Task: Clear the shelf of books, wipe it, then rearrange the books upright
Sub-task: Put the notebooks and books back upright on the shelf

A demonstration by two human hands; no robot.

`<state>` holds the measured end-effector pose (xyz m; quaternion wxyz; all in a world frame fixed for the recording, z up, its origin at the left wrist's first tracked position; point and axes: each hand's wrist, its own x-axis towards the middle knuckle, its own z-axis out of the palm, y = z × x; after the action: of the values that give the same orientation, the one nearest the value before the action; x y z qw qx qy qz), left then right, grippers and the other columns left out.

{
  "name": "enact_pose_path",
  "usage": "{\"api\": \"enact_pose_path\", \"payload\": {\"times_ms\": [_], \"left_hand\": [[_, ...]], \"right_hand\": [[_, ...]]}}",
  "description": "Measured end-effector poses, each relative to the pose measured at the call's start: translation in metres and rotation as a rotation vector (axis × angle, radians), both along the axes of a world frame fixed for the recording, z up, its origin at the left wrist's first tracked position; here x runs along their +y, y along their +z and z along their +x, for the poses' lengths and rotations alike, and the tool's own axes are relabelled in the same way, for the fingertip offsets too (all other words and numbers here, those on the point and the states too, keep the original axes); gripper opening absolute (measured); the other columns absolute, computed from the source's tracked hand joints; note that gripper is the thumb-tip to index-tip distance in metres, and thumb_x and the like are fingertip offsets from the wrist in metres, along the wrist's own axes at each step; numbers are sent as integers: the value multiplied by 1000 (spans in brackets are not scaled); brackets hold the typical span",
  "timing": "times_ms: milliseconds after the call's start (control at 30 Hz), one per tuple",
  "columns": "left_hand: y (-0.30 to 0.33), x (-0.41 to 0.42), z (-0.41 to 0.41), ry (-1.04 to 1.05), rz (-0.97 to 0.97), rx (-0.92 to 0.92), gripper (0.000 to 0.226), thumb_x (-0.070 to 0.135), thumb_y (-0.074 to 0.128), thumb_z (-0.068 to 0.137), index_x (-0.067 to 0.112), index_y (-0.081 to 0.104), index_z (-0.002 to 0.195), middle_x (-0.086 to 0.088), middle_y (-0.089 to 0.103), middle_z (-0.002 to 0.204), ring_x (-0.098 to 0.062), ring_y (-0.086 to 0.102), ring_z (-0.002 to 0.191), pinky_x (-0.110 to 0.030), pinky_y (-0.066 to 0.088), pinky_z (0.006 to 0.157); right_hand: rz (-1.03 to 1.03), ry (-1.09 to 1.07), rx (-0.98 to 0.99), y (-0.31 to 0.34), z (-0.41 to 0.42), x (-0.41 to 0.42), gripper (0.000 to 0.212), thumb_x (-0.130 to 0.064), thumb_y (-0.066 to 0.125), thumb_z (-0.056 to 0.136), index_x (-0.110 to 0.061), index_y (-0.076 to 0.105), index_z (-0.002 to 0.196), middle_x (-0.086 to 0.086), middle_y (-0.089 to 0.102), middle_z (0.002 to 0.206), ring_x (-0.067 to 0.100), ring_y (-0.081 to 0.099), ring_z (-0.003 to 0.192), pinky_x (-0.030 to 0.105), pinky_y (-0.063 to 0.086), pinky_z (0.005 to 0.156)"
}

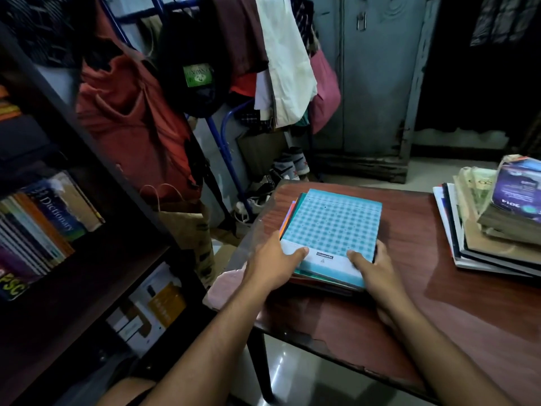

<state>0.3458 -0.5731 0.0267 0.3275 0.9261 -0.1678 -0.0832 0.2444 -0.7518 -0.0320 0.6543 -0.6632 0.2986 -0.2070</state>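
A stack of notebooks (333,227), topped by one with a blue checked cover, lies flat on the reddish-brown table (409,282). My left hand (272,265) grips the stack's near left corner, thumb on the cover. My right hand (371,268) grips its near right corner, thumb on top, fingers around the side. On the left stands the dark bookshelf (96,259), where a row of leaning books (38,227), a dictionary among them, sits on the middle shelf. Part of that shelf to the right of the row is bare.
A second pile of books and papers (491,232) sits at the table's right end. Clothes hang on a blue rack (225,142) behind. A paper bag (187,224) and shoes (289,168) are on the floor. A grey metal cupboard (377,83) stands beyond.
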Motion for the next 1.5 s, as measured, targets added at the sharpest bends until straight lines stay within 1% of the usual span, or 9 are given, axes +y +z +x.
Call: {"api": "enact_pose_path", "payload": {"times_ms": [267, 400, 567, 733, 900, 1067, 1233, 1400, 1500], "left_hand": [[2, 1, 1, 148, -458, 522, 38, 40, 77, 86, 10, 70, 109, -7, 74, 101, -22, 70, 86, -38, 60, 75], [7, -1, -11, 120, -424, 570, 32, 44, 79, 83, 18, 71, 98, 0, 74, 99, -21, 70, 96, -42, 57, 93], [-5, -1, -46, 40, -481, 569, 41, 46, 82, 73, 23, 70, 106, 6, 76, 99, -16, 71, 96, -42, 56, 97], [-6, 26, -83, -27, -646, 662, 30, 25, 72, 92, 22, 60, 119, 5, 76, 107, -19, 71, 103, -43, 53, 96], [12, 112, -95, 117, -843, 459, 29, 14, 73, 91, 15, 53, 111, -9, 73, 111, -23, 72, 94, -46, 61, 77], [25, 269, -119, 444, -877, 218, 35, 19, 75, 91, 10, 54, 117, -12, 73, 112, -30, 70, 103, -50, 59, 89], [-2, 422, -178, 912, -802, -10, 39, 35, 78, 84, 18, 59, 114, -4, 75, 112, -24, 70, 106, -42, 55, 96], [-30, 492, -223, 1277, -767, -106, 46, 41, 76, 87, 17, 58, 122, -5, 71, 121, -23, 68, 111, -47, 53, 101], [-40, 499, -229, 1390, -633, -172, 40, 47, 72, 88, 25, 59, 118, 4, 70, 119, -17, 66, 111, -50, 50, 102]], "right_hand": [[186, 37, -45, 8, -3, -2, 42, -6, 65, 95, -21, 48, 130, -2, 69, 115, 18, 68, 101, 39, 54, 92], [153, 10, -27, 6, -23, 6, 40, -5, 65, 95, -22, 48, 127, 0, 69, 118, 20, 68, 105, 42, 53, 97], [185, -117, -84, 19, -62, 19, 42, 3, 62, 93, -18, 50, 127, 1, 69, 116, 16, 67, 97, 31, 53, 80], [250, -115, -210, 51, -95, 42, 45, 5, 60, 94, -17, 53, 132, 3, 72, 116, 22, 71, 100, 40, 58, 88], [168, 161, -287, 87, -80, 105, 44, -1, 61, 96, -25, 52, 131, -5, 72, 113, 15, 73, 95, 38, 61, 82], [113, 588, -328, 83, -25, 235, 46, -4, 64, 95, -27, 49, 132, -6, 68, 121, 11, 68, 104, 36, 55, 89], [136, 1101, -311, 56, 19, 409, 45, 5, 63, 93, -12, 53, 133, -1, 71, 111, -1, 70, 86, 16, 54, 71], [172, 1465, -299, 26, 23, 498, 69, -56, 76, 73, -31, 58, 134, -5, 64, 135, 14, 61, 120, 34, 52, 91], [-63, 1607, -365, 8, 20, 501, 63, -48, 79, 80, -33, 55, 138, -14, 47, 150, -2, 43, 137, 25, 39, 109]]}}
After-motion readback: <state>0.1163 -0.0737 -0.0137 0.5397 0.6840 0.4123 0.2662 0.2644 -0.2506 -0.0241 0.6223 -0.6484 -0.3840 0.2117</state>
